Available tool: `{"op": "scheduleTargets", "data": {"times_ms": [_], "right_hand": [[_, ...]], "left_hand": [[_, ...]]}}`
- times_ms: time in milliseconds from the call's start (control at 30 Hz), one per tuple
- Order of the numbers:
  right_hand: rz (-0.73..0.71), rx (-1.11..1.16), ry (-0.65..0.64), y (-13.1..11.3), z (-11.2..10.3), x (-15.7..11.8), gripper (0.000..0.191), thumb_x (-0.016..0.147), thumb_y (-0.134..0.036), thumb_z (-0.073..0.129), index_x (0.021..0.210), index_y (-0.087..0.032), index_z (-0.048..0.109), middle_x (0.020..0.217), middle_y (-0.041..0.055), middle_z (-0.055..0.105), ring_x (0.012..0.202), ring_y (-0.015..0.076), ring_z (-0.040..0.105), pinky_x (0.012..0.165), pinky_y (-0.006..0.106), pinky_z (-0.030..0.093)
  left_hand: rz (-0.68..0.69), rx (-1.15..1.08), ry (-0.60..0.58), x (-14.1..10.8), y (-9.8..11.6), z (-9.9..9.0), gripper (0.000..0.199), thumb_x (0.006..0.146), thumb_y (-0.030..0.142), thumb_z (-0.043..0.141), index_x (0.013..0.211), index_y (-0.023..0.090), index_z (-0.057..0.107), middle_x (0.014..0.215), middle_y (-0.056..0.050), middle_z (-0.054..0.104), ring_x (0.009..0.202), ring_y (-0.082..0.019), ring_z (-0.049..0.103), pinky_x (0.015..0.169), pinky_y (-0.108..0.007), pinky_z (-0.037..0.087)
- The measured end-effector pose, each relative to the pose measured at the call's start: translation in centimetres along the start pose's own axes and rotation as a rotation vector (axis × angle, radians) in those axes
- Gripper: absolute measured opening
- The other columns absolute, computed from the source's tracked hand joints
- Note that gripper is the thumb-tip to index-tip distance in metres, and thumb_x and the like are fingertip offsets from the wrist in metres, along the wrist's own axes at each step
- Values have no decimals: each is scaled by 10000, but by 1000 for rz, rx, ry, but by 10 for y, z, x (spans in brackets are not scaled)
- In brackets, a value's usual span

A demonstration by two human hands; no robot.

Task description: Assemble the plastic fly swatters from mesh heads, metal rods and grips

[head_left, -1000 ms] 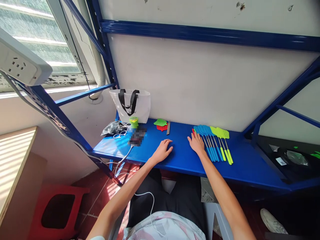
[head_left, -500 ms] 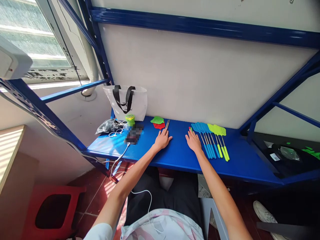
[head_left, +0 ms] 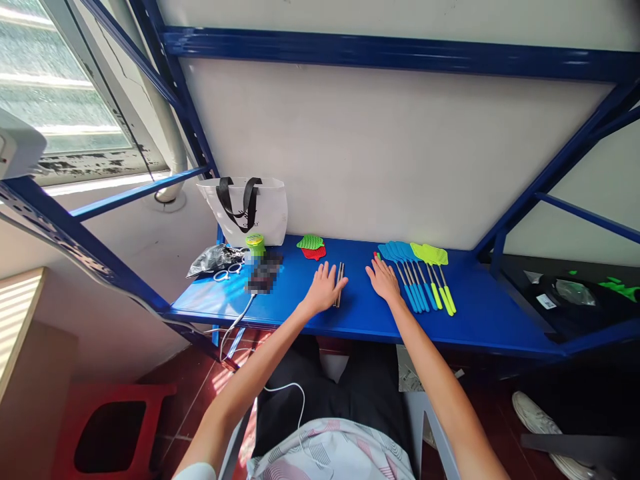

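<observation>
My left hand (head_left: 324, 289) lies flat over the blue tabletop with its fingers spread. Beside it are thin metal rods (head_left: 339, 285), partly covered by the thumb; I cannot tell whether the hand presses on them. Farther back sit a green mesh swatter head (head_left: 311, 241) and a red one (head_left: 314, 253), overlapping. My right hand (head_left: 384, 280) is also open and flat, with small red and green ends (head_left: 377, 256) showing at its fingertips. Just right of it, blue fly swatters (head_left: 400, 251) and yellow-green fly swatters (head_left: 435, 255) lie in a row, handles toward me.
At the left stand a white tote bag (head_left: 273, 213) with black handles and a green tub (head_left: 255, 245). Scissors (head_left: 234, 269), a dark plastic bag (head_left: 207, 260) and a blurred device (head_left: 265, 273) on a white cable (head_left: 243, 313) lie near. Blue metal posts (head_left: 545, 173) frame the table.
My left hand has opened wider, and the metal rods, earlier at its fingertips, now lie nearer to me at its right side. My right hand stays about where it was.
</observation>
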State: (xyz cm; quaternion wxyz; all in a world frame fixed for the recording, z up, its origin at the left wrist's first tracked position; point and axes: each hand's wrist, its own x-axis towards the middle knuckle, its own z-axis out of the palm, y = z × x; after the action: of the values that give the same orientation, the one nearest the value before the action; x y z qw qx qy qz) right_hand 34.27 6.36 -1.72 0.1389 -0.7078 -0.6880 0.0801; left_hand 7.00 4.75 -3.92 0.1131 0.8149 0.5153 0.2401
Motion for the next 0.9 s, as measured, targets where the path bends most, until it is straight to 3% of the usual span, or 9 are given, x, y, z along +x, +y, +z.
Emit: {"op": "scheduleTargets", "data": {"times_ms": [100,167,300,433,600,700,800,900], "right_hand": [[-3,-15,3,-1,0,-1,799,1195,-622,138,1815,-175,373,1911,87,226,1770,299,221,1440,505,136],[-3,-22,3,-1,0,-1,800,1194,-626,135,1814,-183,379,1913,75,222,1771,296,219,1441,503,133],[-17,-20,5,1,0,-2,801,1193,-639,140,1824,-194,355,1909,70,242,1767,293,229,1439,508,151],[-26,-23,1,1,0,-2,784,1196,-640,152,1816,-217,380,1907,66,253,1766,298,233,1437,529,158],[-35,-37,-3,2,0,1,732,1202,-596,234,1788,-206,438,1900,83,270,1762,317,247,1434,555,174],[-37,-42,5,0,0,1,702,1203,-553,266,1774,-196,463,1898,101,273,1759,325,260,1431,566,187],[-29,-28,-4,-7,3,-12,698,1202,-533,259,1784,-195,444,1901,107,251,1763,341,247,1425,608,191],[-50,-1,-28,-15,12,-41,744,1194,-609,246,1814,-222,386,1901,68,255,1775,352,199,1432,636,159]], "left_hand": [[-41,94,14,52,-33,-28,756,1191,610,340,1795,156,356,1898,-229,214,1783,-420,128,1405,-676,191],[-59,152,-42,75,-51,-41,719,1195,568,362,1801,182,361,1913,-197,176,1791,-396,102,1414,-672,136],[-62,154,-211,89,-69,-47,634,1203,552,351,1775,297,444,1907,-119,257,1778,-385,188,1396,-706,157],[-19,156,-187,62,-69,-40,610,1207,570,322,1768,370,451,1887,-77,331,1762,-383,239,1376,-738,189],[30,214,-62,-17,-46,-35,607,1194,594,385,1722,325,513,1838,-124,422,1707,-410,343,1353,-731,254],[46,229,48,-49,-26,-36,535,1188,610,407,1538,302,668,1687,-148,597,1575,-406,499,1309,-685,333],[55,212,132,-54,-10,-39,524,1162,671,453,1338,269,741,1497,-160,697,1420,-388,592,1254,-620,391],[29,189,177,-45,-2,-38,567,1112,749,522,1271,251,740,1450,-167,699,1369,-389,603,1231,-610,398]]}}
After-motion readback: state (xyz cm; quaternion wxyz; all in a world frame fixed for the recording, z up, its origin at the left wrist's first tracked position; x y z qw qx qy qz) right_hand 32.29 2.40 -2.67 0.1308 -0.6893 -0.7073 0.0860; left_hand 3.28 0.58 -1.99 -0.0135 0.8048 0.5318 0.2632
